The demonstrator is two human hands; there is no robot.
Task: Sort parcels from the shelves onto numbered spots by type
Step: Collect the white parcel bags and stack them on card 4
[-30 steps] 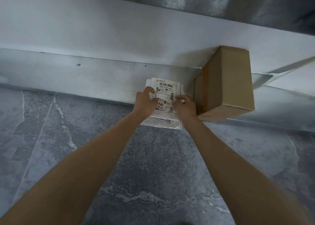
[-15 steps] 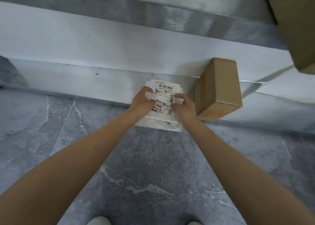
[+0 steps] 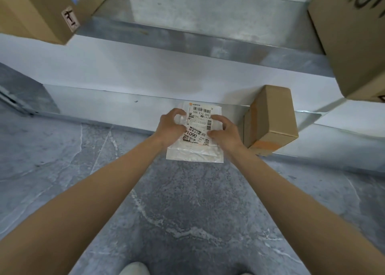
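A flat white plastic mailer parcel [image 3: 198,149] with a printed shipping label is held between both hands, in front of the lowest metal shelf [image 3: 125,103]. My left hand [image 3: 170,126] grips its left edge with curled fingers. My right hand [image 3: 225,133] grips its right edge, thumb on the label. A small brown cardboard box [image 3: 270,116] with orange tape stands on the lowest shelf, just right of my right hand.
Two larger cardboard boxes sit on the upper shelf: one at top left [image 3: 41,9], one at top right [image 3: 354,34]. Grey marbled floor [image 3: 187,201] stretches below. The tip of a white shoe [image 3: 133,268] shows at the bottom edge.
The view has tilted up and back, bringing the upper shelf and its boxes into sight. The mailer has come slightly toward me off the shelf edge; both hands keep hold.
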